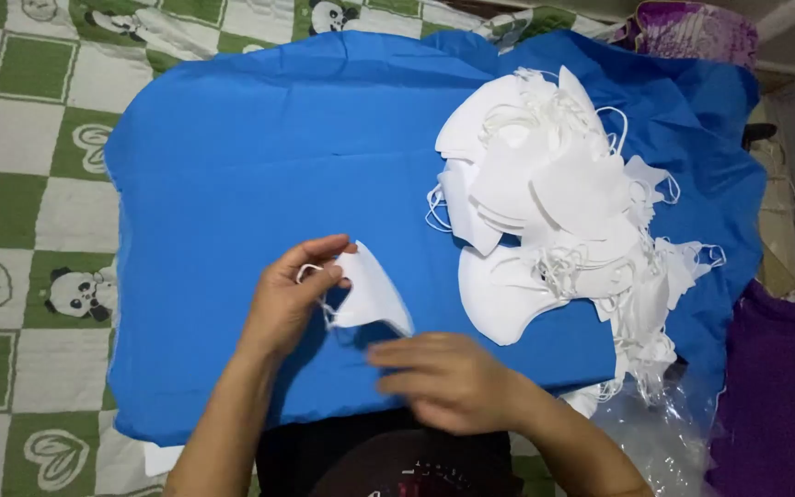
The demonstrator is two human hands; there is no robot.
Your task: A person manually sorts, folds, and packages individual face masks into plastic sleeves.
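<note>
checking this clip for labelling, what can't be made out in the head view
- Right hand: motion-blurred; fingertip contact with the blue cloth or the white mask is unclear.
- Left hand: holds the mask's ear loop; its palm faces away.
- Pile of white masks: overlapping, cannot be counted.
- Clear plastic bag: cut by the bottom edge.
- Purple fabric: cut by the right edge.

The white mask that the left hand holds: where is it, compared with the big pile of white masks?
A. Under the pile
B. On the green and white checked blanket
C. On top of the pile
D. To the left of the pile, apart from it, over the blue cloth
D: the left hand pinches the white mask over the blue cloth, clear of the pile of masks on the right.
</note>
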